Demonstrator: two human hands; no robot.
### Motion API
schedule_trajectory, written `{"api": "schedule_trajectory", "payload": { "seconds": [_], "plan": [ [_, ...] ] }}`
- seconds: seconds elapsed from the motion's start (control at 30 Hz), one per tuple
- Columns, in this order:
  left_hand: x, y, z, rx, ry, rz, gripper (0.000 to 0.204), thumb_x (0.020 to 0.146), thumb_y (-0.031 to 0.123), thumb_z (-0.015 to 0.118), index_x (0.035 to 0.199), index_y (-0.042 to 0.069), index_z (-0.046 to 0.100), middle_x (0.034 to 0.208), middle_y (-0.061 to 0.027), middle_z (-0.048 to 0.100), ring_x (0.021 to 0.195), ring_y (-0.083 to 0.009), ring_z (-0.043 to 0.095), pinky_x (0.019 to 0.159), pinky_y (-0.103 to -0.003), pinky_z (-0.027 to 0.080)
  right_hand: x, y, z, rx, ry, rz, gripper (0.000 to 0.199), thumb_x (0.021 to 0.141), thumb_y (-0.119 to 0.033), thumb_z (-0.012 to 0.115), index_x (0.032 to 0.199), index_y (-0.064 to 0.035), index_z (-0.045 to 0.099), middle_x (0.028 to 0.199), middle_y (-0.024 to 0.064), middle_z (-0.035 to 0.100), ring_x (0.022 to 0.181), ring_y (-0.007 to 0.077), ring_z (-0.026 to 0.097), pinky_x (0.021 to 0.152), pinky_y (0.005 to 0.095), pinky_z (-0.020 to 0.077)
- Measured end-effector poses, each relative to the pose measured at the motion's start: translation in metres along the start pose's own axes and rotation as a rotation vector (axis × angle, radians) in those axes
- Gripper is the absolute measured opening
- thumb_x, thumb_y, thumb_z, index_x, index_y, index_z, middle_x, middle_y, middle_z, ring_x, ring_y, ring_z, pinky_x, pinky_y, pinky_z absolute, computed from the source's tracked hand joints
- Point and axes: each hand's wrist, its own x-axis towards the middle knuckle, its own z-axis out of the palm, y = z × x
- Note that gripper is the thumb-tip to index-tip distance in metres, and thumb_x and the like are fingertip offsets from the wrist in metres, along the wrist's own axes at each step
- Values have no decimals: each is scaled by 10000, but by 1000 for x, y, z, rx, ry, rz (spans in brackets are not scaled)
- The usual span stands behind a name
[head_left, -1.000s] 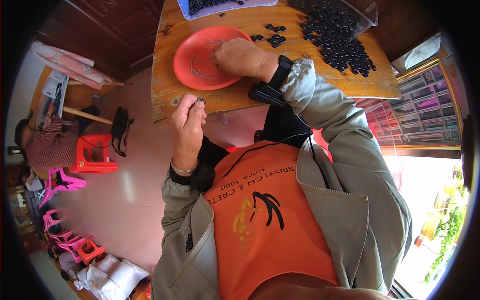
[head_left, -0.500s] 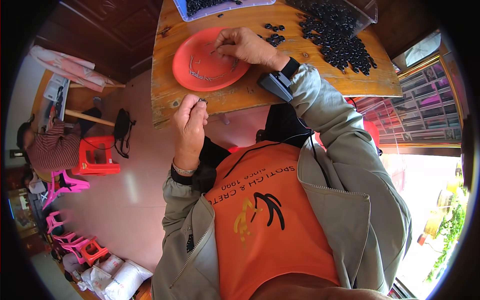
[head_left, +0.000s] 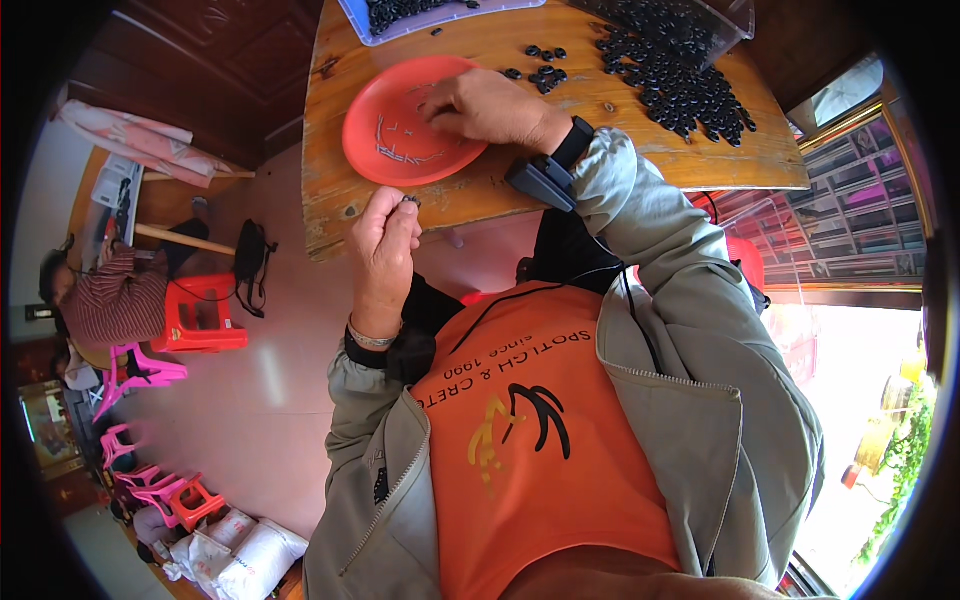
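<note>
My left hand [head_left: 383, 240] is closed just off the table's near edge, thumb and forefinger pinching a small black part [head_left: 408, 201] that shows only at the fingertips. Over the right side of a round red plate [head_left: 362, 150], my right hand [head_left: 492, 110] has its fingers bent down and drawn together. What lies between those fingertips, if anything, is hidden. Short thin metal pins [head_left: 400, 155] lie scattered on the plate, some under the right hand.
On the wooden table [head_left: 330, 215], loose black rings [head_left: 545, 78] lie beyond my right hand. A large heap [head_left: 690, 100] spills from a clear bin [head_left: 725, 25]; a bluish tray [head_left: 375, 38] holds more. Left stand a seated person [head_left: 115, 300], red stool [head_left: 200, 315] and pink stools [head_left: 140, 370].
My right hand has turned knuckles-up and dipped its fingers toward the plate. Another loose pin now shows near the plate's middle. My left hand stays almost still with the black part.
</note>
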Motion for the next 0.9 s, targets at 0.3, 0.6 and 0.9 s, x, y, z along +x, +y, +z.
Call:
{"api": "schedule_trajectory", "payload": {
  "seconds": [0.3,0.6,0.9],
  "plan": [
    [-2,-3,-4,1,5,-12,168,902,142,507,791,17,508,623,-6,480,571,-63,428,523,-223,358,9,-12,20,-471,-152,-90,108,769,-141,586,798,-46,630,816,109,630,771,306,631,669,415,511],
    [-5,-5,-8,-3,-1,8,154,906,134,480,786,47,524,647,11,504,560,-43,435,505,-193,346,7,-10,19,-511,-99,-128,125,797,-116,534,789,-32,627,819,151,634,726,316,635,629,426,509],
    [-6,-3,-4,-8,16,-19,164,904,138,506,795,15,513,616,-3,482,564,-62,432,515,-219,353,7,-12,18,-574,-151,-94,130,769,-117,552,804,-21,631,778,162,644,725,334,643,645,438,512]
  ]
}}
